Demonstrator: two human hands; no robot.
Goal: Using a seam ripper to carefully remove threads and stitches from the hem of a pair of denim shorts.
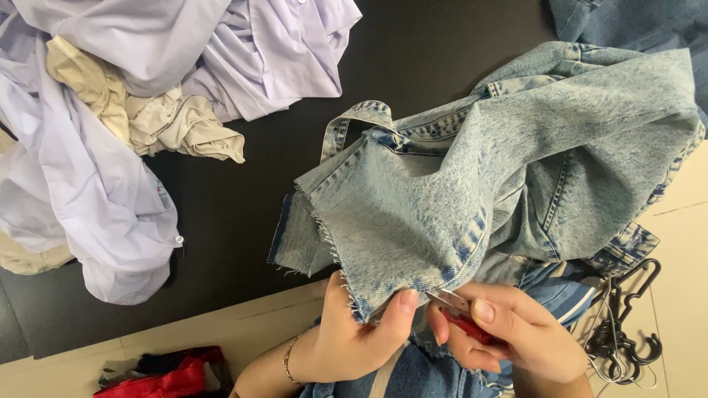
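My left hand (pixel 354 335) pinches the frayed lower edge of a light-blue washed denim garment (pixel 516 169), thumb on top of the fabric. My right hand (pixel 509 332) holds a small red-handled thread snip (pixel 461 313), its metal blades pointing at the denim edge right beside my left thumb. The denim garment lies bunched across a black table (pixel 243 214) and over my lap. A thin bracelet circles my left wrist.
A heap of pale lilac shirts (pixel 88 169) and a beige cloth (pixel 147 110) fills the left side of the table. Black plastic and wire hangers (pixel 627 324) lie at the right. Red and dark fabric (pixel 169 372) sits on the tiled floor below.
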